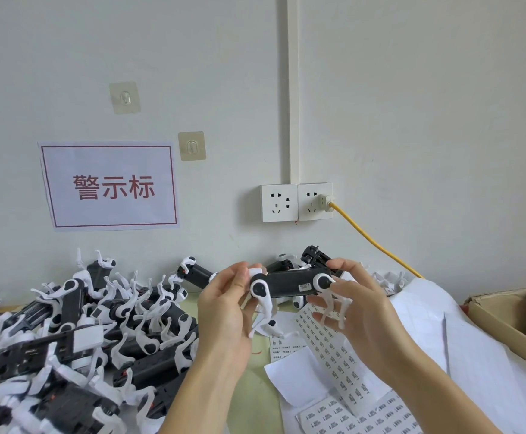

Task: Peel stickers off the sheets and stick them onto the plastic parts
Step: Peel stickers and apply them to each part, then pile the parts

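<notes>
Black plastic forms the long body of the toy-dog part that the person holds up in front of the wall, above the back middle of the tabletop; the part has round white joints at both ends and thin white legs hanging down. The left hand grips the left end of this part, with the thumb on the front near the white joint and the fingers curled behind it. The right hand grips the right end, with the fingertips around the right white joint and some fingers between the white legs. On the front of the black body, near its right end, a small pale sticker is visible. On the left half of the tabletop lies a large heap of similar black-and-white plastic parts, tangled together, and it reaches the back edge. Below the hands, near the front edge, lie white sticker sheets with rows of small printed labels, partly on loose white paper. At the right edge stands a brown cardboard box with one more part inside. On the wall hang a white paper sign with red characters and a double white socket with a yellow cable plugged in.
</notes>
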`<act>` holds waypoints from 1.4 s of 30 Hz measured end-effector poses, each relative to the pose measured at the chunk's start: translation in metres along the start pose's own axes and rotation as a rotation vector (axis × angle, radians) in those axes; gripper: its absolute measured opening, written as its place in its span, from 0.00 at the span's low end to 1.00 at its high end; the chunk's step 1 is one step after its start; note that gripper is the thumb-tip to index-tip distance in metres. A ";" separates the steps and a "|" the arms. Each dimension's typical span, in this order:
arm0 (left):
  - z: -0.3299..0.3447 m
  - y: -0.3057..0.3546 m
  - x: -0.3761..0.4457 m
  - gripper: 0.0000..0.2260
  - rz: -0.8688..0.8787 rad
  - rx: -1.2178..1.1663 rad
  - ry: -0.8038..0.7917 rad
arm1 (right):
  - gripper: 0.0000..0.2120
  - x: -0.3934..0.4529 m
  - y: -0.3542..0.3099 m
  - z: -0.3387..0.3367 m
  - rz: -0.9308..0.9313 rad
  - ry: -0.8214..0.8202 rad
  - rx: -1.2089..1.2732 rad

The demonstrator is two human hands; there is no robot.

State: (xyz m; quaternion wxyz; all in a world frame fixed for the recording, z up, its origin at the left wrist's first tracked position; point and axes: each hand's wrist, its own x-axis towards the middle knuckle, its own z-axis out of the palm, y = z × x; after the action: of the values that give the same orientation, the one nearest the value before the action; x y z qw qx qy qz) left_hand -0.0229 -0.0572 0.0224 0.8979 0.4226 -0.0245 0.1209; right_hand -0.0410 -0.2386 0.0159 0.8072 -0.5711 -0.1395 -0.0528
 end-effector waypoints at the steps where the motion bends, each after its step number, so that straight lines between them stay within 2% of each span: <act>1: 0.000 0.001 0.000 0.03 0.003 -0.006 0.003 | 0.12 0.000 0.000 0.000 -0.010 -0.012 -0.009; 4: -0.001 0.002 -0.001 0.04 0.002 0.009 0.000 | 0.14 0.000 0.002 -0.002 -0.047 -0.016 -0.020; 8: -0.003 0.000 -0.001 0.14 -0.001 0.144 -0.047 | 0.17 -0.001 0.001 -0.003 -0.082 -0.006 -0.074; 12: -0.002 -0.001 -0.001 0.07 -0.034 0.162 -0.004 | 0.18 -0.003 -0.004 0.002 -0.101 0.029 -0.209; 16: -0.004 0.004 -0.003 0.13 -0.055 0.251 -0.086 | 0.14 -0.003 -0.002 0.003 -0.002 0.060 -0.244; 19: -0.005 0.004 -0.003 0.09 -0.041 0.300 -0.076 | 0.15 -0.003 -0.002 -0.002 0.148 -0.026 -0.220; 23: -0.006 -0.004 -0.001 0.08 -0.056 0.284 -0.041 | 0.18 -0.003 -0.005 -0.007 0.226 -0.147 -0.254; 29: -0.010 -0.013 -0.002 0.10 -0.191 0.265 -0.174 | 0.19 -0.005 -0.026 -0.029 0.280 -0.254 -0.271; 31: -0.006 -0.016 -0.005 0.11 -0.171 0.362 -0.138 | 0.20 -0.006 -0.031 -0.039 0.310 -0.163 -0.326; 34: 0.002 -0.021 -0.007 0.13 -0.092 0.569 -0.102 | 0.17 -0.011 -0.040 -0.063 0.407 0.060 -0.477; 36: 0.007 -0.023 -0.005 0.12 -0.066 0.610 -0.114 | 0.15 -0.014 -0.048 -0.081 0.461 0.210 -0.421; 37: 0.009 -0.024 -0.004 0.12 -0.072 0.620 -0.122 | 0.14 -0.014 -0.053 -0.091 0.431 0.318 -0.348; 38: 0.010 -0.025 -0.002 0.12 -0.084 0.635 -0.126 | 0.13 -0.014 -0.057 -0.101 0.344 0.448 -0.239; 40: 0.010 -0.030 0.003 0.12 -0.117 0.671 -0.140 | 0.14 -0.012 -0.068 -0.119 0.032 0.675 0.130; 42: 0.005 -0.037 0.010 0.12 -0.147 0.696 -0.154 | 0.19 -0.013 -0.079 -0.134 -0.232 0.717 0.469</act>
State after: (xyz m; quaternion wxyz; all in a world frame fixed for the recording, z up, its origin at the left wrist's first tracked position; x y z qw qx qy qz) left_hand -0.0037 -0.0821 -0.0006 0.7020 0.7115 -0.0188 0.0248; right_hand -0.0507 -0.3920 0.0424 0.9011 -0.2986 0.0781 -0.3046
